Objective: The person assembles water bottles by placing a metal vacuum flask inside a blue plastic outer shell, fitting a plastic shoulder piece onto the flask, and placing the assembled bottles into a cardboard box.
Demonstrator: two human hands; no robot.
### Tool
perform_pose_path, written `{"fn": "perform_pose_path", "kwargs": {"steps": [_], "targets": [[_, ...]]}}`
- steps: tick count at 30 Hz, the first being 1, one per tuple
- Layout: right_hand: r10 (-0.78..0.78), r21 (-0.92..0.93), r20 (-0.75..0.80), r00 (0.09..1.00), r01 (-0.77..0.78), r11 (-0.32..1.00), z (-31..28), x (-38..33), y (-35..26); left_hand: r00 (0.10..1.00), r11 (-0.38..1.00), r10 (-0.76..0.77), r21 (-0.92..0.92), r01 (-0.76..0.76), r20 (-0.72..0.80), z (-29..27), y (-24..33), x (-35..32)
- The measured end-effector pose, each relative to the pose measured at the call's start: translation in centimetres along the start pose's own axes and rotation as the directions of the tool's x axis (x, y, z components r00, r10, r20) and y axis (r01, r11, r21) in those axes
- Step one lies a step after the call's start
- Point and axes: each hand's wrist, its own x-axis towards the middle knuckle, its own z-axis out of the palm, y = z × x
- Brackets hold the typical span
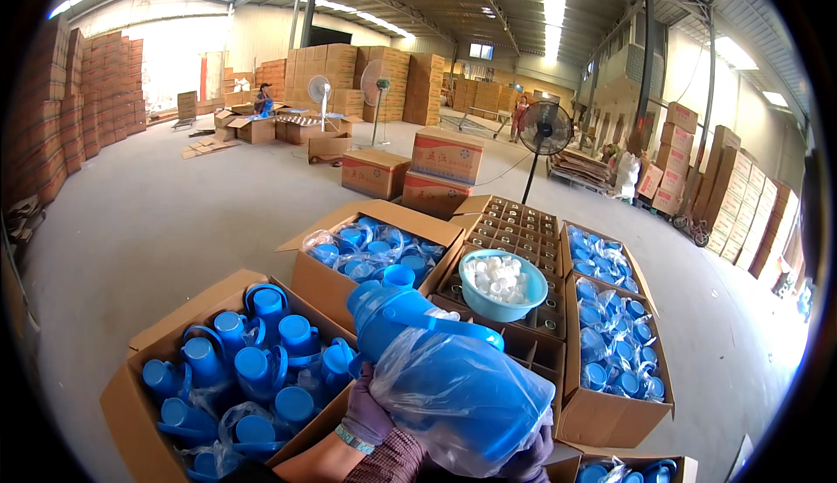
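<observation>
A large blue thermos flask (462,387) in a clear plastic bag lies tilted across the front of me, its blue cap and handle sticking out at the upper left. My left hand (370,411), in a purple glove, is closed around its underside near the neck. At the lower right, my right hand (528,459), also gloved, holds the bagged base; most of its fingers are hidden. Beside my left forearm stands an open carton (139,396) of blue flasks with handles, some in plastic. Just beyond the held flask is another open carton (301,267) of bagged blue flasks.
A light-blue basin (471,302) of small white translucent caps rests on a carton with cardboard dividers (501,221). More cartons of bagged blue flasks (615,343) stand to the right. Behind are closed boxes (445,156), a black fan (546,127) and two distant people.
</observation>
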Motion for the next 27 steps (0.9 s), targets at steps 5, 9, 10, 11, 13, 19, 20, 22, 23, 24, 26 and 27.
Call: {"fn": "perform_pose_path", "kwargs": {"steps": [5, 9, 10, 11, 13, 19, 20, 22, 23, 24, 26, 27], "targets": [[-0.228, -0.166, 0.03, 0.973, 0.23, 0.959, -3.5, 1.6, 2.2, 0.993, 0.99, -0.105, -0.09, 0.11, 0.06, -0.8, -1.0, -0.2], [0.213, 0.032, -0.043, 0.976, -0.212, 0.977, -2.4, 2.6, 0.1, 0.993, 0.99, -0.113, -0.088, 0.114, 0.014, 1.8, -1.7, -2.2], [0.269, 0.082, -0.005, 0.963, -0.268, 0.96, -2.3, 2.7, -0.4, 0.992, 0.988, -0.129, -0.079, 0.129, 0.013, 3.0, -1.6, -2.8], [0.302, 0.12, 0.038, 0.953, -0.304, 0.945, -2.1, 2.8, -0.8, 0.989, 0.987, -0.144, -0.073, 0.145, 0.014, 3.6, -1.8, -2.9], [0.363, 0.189, 0.157, 0.919, -0.388, 0.902, -1.7, 3.0, -1.5, 0.993, 0.984, -0.06, -0.16, 0.076, 0.103, -2.3, -4.3, -0.2], [0.455, 0.221, 0.387, 0.802, -0.56, 0.799, -2.9, 3.3, -1.4, 0.938, 0.955, 0.235, 0.121, -0.272, 0.255, 0.3, -3.4, -0.6], [0.454, 0.218, 0.41, 0.791, -0.568, 0.793, -2.9, 3.5, -1.5, 0.938, 0.956, 0.245, 0.099, -0.275, 0.247, 1.7, -3.2, -1.2], [0.439, 0.22, 0.454, 0.775, -0.576, 0.788, -2.7, 4.0, -1.7, 0.931, 0.903, 0.321, 0.242, -0.356, 0.172, -0.2, -4.4, 0.0], [0.434, 0.218, 0.481, 0.762, -0.583, 0.783, -2.5, 4.3, -1.8, 0.95, 0.939, 0.266, 0.18, -0.293, 0.161, -1.3, -4.4, 0.2], [0.437, 0.206, 0.502, 0.746, -0.594, 0.777, -2.8, 4.3, -1.9, 0.969, 0.97, 0.197, 0.114, -0.215, 0.149, -1.0, -4.1, 0.1], [0.438, 0.19, 0.542, 0.717, -0.612, 0.768, -2.8, 4.8, -1.8, 0.985, 0.998, 0.058, -0.019, -0.055, 0.161, 0.2, -3.4, 0.2], [0.431, 0.187, 0.562, 0.705, -0.617, 0.764, -2.6, 5.1, -1.9, 0.984, 0.996, 0.002, -0.083, 0.013, 0.177, 0.6, -3.0, 0.1]]}}
